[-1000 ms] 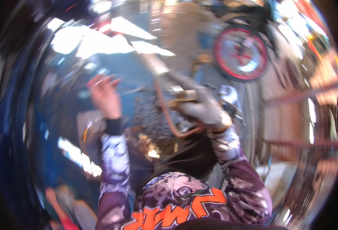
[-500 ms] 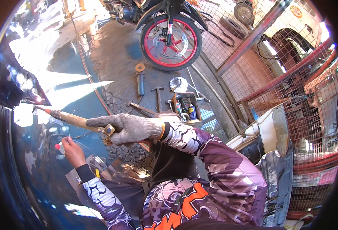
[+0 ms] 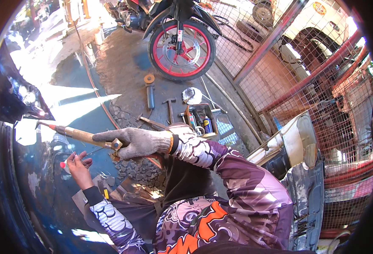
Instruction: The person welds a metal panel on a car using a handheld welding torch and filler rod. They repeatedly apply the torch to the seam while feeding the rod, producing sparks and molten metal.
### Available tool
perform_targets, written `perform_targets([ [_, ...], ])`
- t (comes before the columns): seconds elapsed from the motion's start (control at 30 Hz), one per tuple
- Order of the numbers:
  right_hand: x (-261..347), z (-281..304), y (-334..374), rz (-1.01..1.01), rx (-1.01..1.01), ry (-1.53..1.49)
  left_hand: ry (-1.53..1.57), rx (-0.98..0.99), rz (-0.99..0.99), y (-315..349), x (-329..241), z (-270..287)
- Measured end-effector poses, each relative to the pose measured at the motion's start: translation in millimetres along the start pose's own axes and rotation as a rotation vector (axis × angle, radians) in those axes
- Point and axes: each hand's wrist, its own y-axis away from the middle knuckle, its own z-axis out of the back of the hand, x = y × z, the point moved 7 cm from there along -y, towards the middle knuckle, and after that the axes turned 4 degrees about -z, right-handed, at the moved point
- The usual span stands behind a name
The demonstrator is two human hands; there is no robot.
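Observation:
My right hand (image 3: 142, 142), in a grey knit glove, is closed round a brass-coloured gas torch (image 3: 82, 135) with a valve knob by the thumb. Its bent tip points left, just below the corner of a dark, glossy panel (image 3: 34, 111). No flame can be made out. Bare and lower down, my left hand (image 3: 80, 171) pinches a thin wire (image 3: 71, 146) between thumb and forefinger, its other fingers loosely apart. Against this hand sits a small white thing with a red end (image 3: 63, 165), partly hidden; whether it is held I cannot tell.
An angle grinder (image 3: 150, 95), a hammer (image 3: 170, 111) and a tool box (image 3: 209, 134) with cans lie ahead on the ground. Beyond stands a motorcycle wheel (image 3: 190, 57) with red rim. A hose (image 3: 96, 89) runs past the torch. Wire mesh (image 3: 275, 80) borders the right side.
The fingers of my left hand have spread somewhat, the forefinger and thumb staying together. My right hand keeps its hold on the torch. The whole view has shifted slightly.

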Motion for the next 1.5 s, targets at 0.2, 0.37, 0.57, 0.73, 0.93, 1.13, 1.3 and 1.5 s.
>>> perform_targets([
  [0.2, -9, -2, -14, 0.083, 0.016, 0.056, -0.218, 0.029, -0.071, 2, -12, 1],
  [0.37, -5, -2, -10, 0.051, 0.035, 0.028, -0.079, 0.037, -0.027, 9, -17, -4],
  [0.57, 2, -3, -8, 0.037, 0.027, 0.009, -0.029, 0.015, -0.048, 5, -13, -3],
  [0.73, 0, -2, -15, 0.109, 0.013, 0.026, 0.019, -0.024, -0.034, 6, -12, -3],
  [0.93, 2, -1, -12, 0.045, -0.023, 0.134, 0.127, 0.008, -0.032, 20, -17, -9],
  [1.13, 8, 1, -11, -0.054, -0.06, -0.002, 0.235, -0.122, -0.14, 33, -51, -4],
  [1.3, -4, 10, -6, -0.119, -0.096, -0.124, 0.239, -0.265, -0.234, 43, -75, 12],
  [1.5, -3, 11, -8, -0.124, -0.092, -0.11, 0.29, -0.309, -0.262, 45, -78, 17],
])
